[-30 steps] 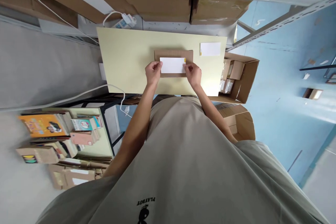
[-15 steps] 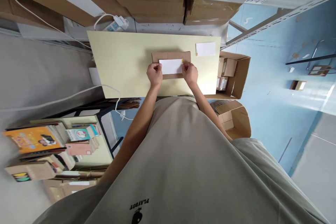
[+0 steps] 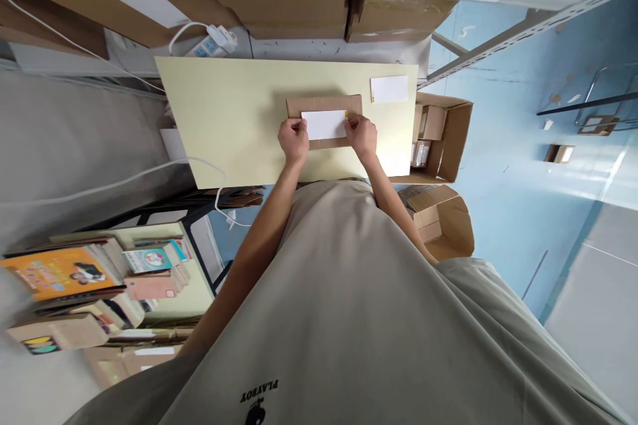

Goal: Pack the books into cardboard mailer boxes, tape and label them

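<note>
A white label with a small yellow corner mark is stretched between my two hands, over a brown cardboard box. My left hand pinches the label's left end, thumb and fingers closed. At the right end, by the yellow mark, my right hand pinches it the same way. I cannot tell whether the label's underside touches the box. The box lies on a pale yellow tabletop. A second white label lies flat near the table's back right corner.
Right of the table stands an open carton with small boxes inside; another open carton sits nearer me. A power strip and large cartons line the back shelf. Books are stacked at lower left. A white cable crosses the left side.
The view has shifted slightly. Both hands keep their pinch on the label over the box, with almost no visible movement.
</note>
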`<state>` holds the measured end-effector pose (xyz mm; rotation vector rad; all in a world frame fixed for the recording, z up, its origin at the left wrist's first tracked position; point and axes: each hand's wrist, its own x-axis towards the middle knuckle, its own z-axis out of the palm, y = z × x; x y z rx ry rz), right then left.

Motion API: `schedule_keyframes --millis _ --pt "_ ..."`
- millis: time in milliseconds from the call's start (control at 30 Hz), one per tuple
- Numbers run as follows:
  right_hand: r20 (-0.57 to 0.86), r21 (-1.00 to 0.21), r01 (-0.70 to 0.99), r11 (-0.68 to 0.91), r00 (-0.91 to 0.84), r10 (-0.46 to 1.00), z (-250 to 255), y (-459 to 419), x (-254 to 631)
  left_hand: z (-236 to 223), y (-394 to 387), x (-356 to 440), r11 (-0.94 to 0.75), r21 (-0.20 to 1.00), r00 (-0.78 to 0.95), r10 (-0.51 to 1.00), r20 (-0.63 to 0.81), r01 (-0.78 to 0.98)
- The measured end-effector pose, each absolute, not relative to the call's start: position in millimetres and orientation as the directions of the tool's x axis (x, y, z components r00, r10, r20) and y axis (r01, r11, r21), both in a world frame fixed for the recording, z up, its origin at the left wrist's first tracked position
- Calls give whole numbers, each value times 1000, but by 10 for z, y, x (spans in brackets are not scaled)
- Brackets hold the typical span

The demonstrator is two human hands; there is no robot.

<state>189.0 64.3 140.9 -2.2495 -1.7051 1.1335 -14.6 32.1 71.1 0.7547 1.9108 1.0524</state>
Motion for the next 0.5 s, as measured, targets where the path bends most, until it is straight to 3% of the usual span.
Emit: schedule_keyframes --millis 333,500 --pt "-569 -450 832 -323 12 822 1438 623 2020 617 328 -145 487 856 -526 781 -337 174" --pt "-528 -482 816 -320 21 849 1368 930 1904 632 333 -156 480 865 -499 791 -354 148"
